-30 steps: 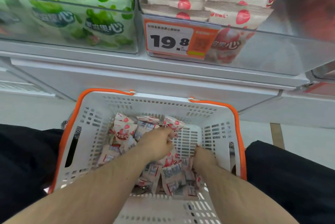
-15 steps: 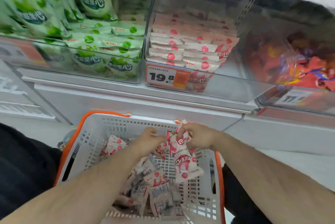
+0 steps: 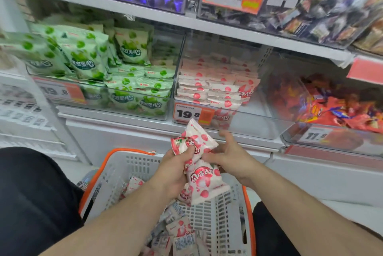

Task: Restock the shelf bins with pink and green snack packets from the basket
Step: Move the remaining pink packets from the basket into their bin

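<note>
Pink packets (image 3: 194, 148) sit bunched in the closed left grip (image 3: 176, 170) above the basket (image 3: 132, 164), right grip (image 3: 230, 154) loosely touching them; pink bin (image 3: 255, 125) part-filled, many packets remain below.

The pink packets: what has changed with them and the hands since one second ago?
Both hands left the basket and rose toward the shelf; left hand and right hand now grip a bunch of pink packets. The basket and pink bin stayed.
</note>
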`<state>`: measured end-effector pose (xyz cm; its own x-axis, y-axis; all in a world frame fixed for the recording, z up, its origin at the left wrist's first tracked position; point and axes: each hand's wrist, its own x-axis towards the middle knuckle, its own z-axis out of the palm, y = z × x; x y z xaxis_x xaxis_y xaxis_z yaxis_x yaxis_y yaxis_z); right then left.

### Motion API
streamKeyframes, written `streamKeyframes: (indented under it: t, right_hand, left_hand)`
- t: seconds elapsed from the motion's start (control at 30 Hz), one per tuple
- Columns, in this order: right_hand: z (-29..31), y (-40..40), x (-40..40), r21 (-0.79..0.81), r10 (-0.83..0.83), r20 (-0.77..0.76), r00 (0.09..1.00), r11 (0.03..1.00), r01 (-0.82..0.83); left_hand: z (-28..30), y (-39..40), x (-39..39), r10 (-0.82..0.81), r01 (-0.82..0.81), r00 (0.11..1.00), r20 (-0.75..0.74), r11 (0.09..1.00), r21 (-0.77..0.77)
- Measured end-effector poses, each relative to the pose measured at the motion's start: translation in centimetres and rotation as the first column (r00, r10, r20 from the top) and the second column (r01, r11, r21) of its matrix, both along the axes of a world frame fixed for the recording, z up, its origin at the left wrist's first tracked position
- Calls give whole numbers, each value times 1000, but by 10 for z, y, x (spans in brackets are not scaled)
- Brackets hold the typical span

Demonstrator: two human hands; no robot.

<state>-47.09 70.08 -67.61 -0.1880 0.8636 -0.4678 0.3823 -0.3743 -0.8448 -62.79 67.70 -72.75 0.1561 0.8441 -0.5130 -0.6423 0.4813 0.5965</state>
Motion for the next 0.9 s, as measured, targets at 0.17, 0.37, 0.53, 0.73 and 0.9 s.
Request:
streamKeyframes:
  t: [0.17, 0.37, 0.53, 0.73, 0.9]
  right_hand:
    - [-4, -9, 4, -111, 192, 16, 981, 976, -189]
    - [14, -2, 39, -118, 472, 312, 825, 881, -459]
    - [24, 6, 41, -41, 355, 64, 933, 935, -353]
    - [20, 7, 21, 49, 322, 54, 945, 945, -324]
    - [17, 6, 19, 52, 335, 89, 938, 939, -340]
  left_hand:
    - [15, -2, 2, 85, -84, 996, -28, 996, 12]
    - [21, 2, -25, 128, -64, 880, -458, 986, 152]
    - [20, -2, -36, -51, 273, 653, -756, 947, 171]
    - [19, -5, -28, -118, 379, 640, -759, 908, 178]
    - [14, -1, -33, -19, 380, 437, -899, 910, 166]
